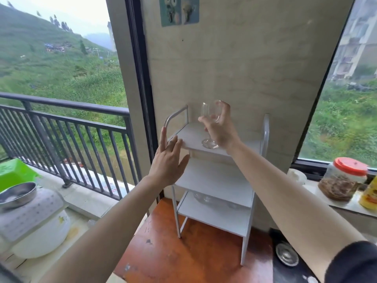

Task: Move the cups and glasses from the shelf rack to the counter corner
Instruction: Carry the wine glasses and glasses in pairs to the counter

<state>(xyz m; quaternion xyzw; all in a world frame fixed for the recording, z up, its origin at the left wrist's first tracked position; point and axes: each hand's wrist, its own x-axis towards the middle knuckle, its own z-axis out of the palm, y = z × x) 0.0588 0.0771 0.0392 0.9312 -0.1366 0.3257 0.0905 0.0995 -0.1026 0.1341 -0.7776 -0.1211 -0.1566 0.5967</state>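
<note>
A white three-tier shelf rack (216, 180) stands on the orange-brown counter against the wall. A clear stemmed wine glass (210, 123) has its foot on or just above the top shelf. My right hand (219, 127) is closed around its bowl. My left hand (168, 158) hovers in front of the top shelf's left front edge, fingers spread and holding nothing. Clear glassware (204, 198) shows faintly on the lowest shelf, partly hidden by the middle shelf.
At left are a white pot (40, 235), a steel bowl (16, 194) and a green basin (16, 172). A red-lidded jar (342, 180) and a yellow bottle (370, 195) stand on the right sill. A metal drain (286, 255) lies lower right.
</note>
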